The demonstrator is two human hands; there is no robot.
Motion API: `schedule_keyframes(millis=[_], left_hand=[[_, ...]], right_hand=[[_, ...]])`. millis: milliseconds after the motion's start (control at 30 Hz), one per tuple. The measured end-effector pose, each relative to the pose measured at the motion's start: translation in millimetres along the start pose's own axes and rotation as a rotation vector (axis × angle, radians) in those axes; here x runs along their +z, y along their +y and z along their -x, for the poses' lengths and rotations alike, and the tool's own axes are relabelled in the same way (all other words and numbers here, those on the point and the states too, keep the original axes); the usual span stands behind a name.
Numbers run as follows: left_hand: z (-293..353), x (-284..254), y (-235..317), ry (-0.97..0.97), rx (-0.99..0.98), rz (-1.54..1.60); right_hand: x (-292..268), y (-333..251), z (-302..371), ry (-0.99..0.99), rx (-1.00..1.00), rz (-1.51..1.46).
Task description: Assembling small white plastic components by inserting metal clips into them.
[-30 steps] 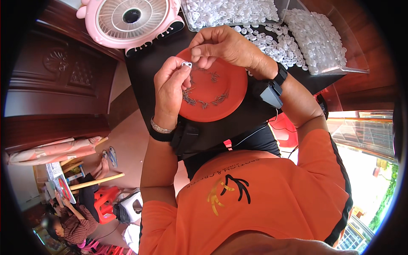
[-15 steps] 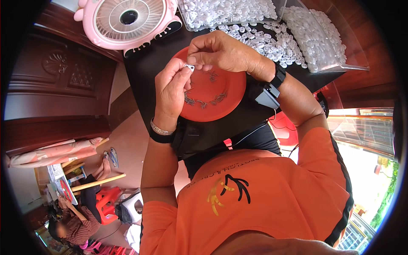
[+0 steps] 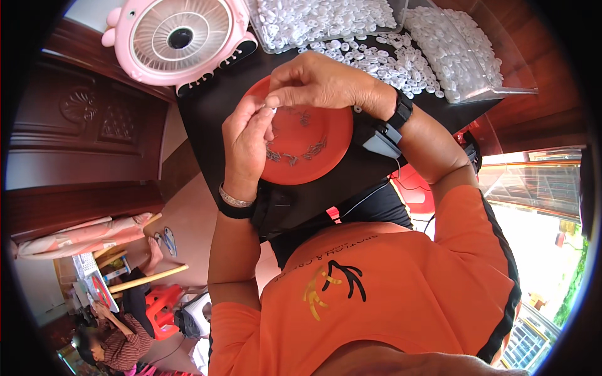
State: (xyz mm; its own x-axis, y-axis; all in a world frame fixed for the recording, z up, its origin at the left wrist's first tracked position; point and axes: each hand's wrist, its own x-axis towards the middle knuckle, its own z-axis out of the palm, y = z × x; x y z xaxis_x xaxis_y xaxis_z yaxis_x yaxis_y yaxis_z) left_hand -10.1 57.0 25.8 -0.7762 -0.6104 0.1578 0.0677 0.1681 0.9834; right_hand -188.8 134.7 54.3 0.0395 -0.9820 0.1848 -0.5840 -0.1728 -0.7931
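Observation:
My left hand point(image 3: 246, 143) is closed in a pinch on a small white plastic piece point(image 3: 273, 110), held above a red-orange plate point(image 3: 342, 139). Most of the piece is covered by fingers. From the right, my right hand point(image 3: 321, 81) meets it, thumb and fingertips pressed together right at the piece; anything between those fingertips is too small or hidden to make out. Small grey metal pins or screws point(image 3: 315, 148) lie scattered in an arc on the plate below my hands.
Beyond my hands, loose white plastic pieces point(image 3: 382, 70) spread over the black table point(image 3: 204, 119) between two clear bins full of them, one at the back point(image 3: 326, 17) and one at right point(image 3: 461, 56). A pink fan point(image 3: 182, 39) stands back left. Another person point(image 3: 122, 341) sits lower left.
My right fingertips have come down onto the white piece in my left hand, covering more of it. The whole view has shifted slightly.

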Motion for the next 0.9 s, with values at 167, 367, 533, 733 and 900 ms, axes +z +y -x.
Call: schedule_keyframes(millis=[167,367,533,733,900], left_hand=[[-1.7,-2.3,1.7,-0.004,-0.077,0.051],[-1.9,-2.7,0.8,-0.025,-0.094,0.057],[-2.0,-1.1,0.0,0.014,-0.089,0.113],[-1.7,-0.2,3.7,-0.026,-0.094,0.064],[-2.1,-3.6,-3.1,0.003,-0.064,0.148]], right_hand=[[-41.8,33.6,3.5,0.415,0.119,0.509],[-54.8,69.6,8.3,0.238,0.289,0.677],[-44.1,76.9,2.7,0.159,0.263,0.871],[-45.5,68.9,3.4,0.188,0.263,0.825],[-34.2,54.9,-4.8,0.232,0.196,-0.035]])
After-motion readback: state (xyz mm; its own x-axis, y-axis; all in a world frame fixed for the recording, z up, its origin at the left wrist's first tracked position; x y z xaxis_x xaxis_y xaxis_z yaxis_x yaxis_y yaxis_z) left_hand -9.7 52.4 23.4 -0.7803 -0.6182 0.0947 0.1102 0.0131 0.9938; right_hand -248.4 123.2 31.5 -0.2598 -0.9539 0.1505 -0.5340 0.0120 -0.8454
